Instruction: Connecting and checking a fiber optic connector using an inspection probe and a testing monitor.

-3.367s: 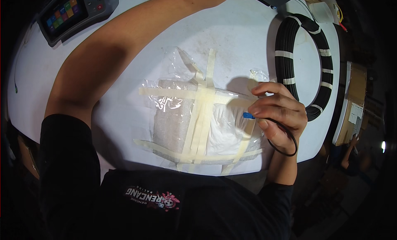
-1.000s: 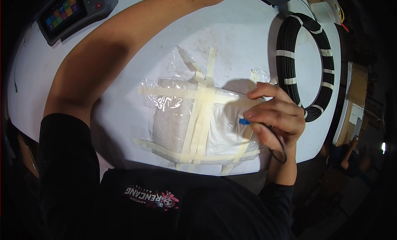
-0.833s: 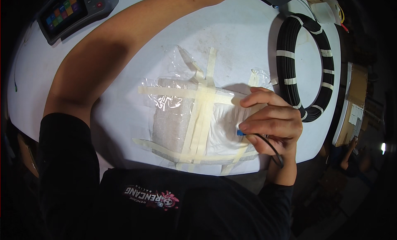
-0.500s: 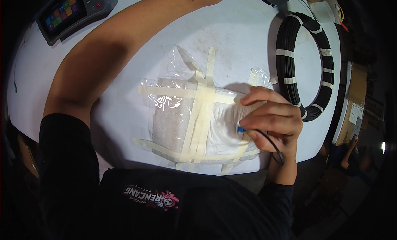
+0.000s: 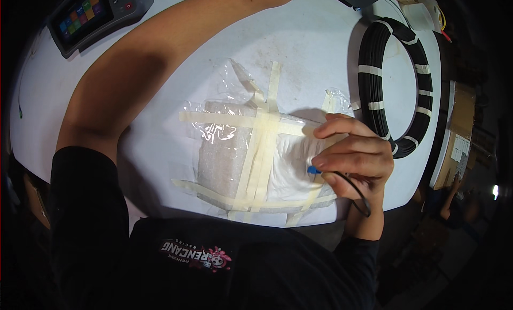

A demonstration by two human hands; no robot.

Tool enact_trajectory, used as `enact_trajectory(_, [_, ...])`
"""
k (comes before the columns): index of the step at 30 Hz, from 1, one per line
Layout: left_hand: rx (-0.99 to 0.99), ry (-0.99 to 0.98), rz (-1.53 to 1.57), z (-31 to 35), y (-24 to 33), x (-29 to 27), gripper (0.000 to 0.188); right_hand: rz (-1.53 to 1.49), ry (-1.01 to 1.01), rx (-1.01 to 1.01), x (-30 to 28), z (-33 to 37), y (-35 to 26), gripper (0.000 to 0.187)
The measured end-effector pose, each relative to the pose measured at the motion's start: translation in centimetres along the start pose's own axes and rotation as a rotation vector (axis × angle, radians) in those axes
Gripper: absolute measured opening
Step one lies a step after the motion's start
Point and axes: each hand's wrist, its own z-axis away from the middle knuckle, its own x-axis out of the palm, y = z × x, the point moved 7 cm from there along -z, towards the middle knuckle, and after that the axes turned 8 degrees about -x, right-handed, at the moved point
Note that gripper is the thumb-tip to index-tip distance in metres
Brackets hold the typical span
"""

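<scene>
The person's right hand (image 5: pixel 352 157) is curled over the right end of a foam pad (image 5: pixel 235 160) that lies taped flat to the white table (image 5: pixel 320 48). Its fingers (image 5: pixel 342 161) and thumb are pinched together on a small blue connector tip (image 5: pixel 313 170), which presses against the white tissue (image 5: pixel 291 165) covering the pad's right half. A thin black cable (image 5: pixel 360 198) runs back from that tip, under the palm, and loops down past the wrist near the table's front edge.

The pad sits in the middle of the table, just in front of the person's chest, wrapped in clear plastic film (image 5: pixel 235 83) and held down by strips of beige masking tape (image 5: pixel 262 149): 2 run side by side from front to back, and others cross them along the top and bottom.

The left forearm (image 5: pixel 160 59) stretches across the table from the lower left up to the top edge, where the left hand leaves the picture, so I cannot tell what it is doing.

To the right, well clear of the pad, lies a coil of black cable (image 5: pixel 395 85) bound with white bands. At the far left corner rests a handheld tester (image 5: pixel 96 16) with a lit colour screen.
</scene>
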Motion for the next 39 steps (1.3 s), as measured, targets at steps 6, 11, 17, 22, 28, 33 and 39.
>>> enact_trajectory(6, [0.019, 0.017, -0.003, 0.0, 0.0, 0.1, 0.036, 0.098, 0.113, 0.074, -1.3, 0.7, 0.8, 0.02])
enact_trajectory(11, [-0.006, 0.0, 0.004, 0.0, 0.1, 0.0, 0.036, -0.01, -0.02, 0.006, 0.2, 0.0, 0.2, 0.02])
enact_trajectory(17, [0.037, 0.028, -0.011, 0.0, -0.3, 0.2, 0.036, 0.12, 0.157, 0.047, -1.5, 0.7, 0.8, 0.018])
enact_trajectory(22, [0.016, 0.012, -0.01, -0.1, -0.2, 0.1, 0.036, 0.038, -0.026, -0.005, 0.0, 0.0, 0.1, 0.017])
enact_trajectory(28, [0.028, 0.02, -0.001, 0.0, -0.3, 0.1, 0.036, 0.058, 0.119, 0.033, -1.2, 0.4, 0.6, 0.018])
enact_trajectory(33, [-0.002, 0.001, 0.014, 0.0, -0.1, 0.2, 0.036, 0.073, -0.003, -0.009, -0.2, -0.1, 0.1, 0.015])
enact_trajectory(39, [0.041, 0.029, -0.006, 0.0, -0.3, 0.1, 0.035, 0.026, 0.034, 0.009, -0.4, 0.3, 0.3, 0.017])
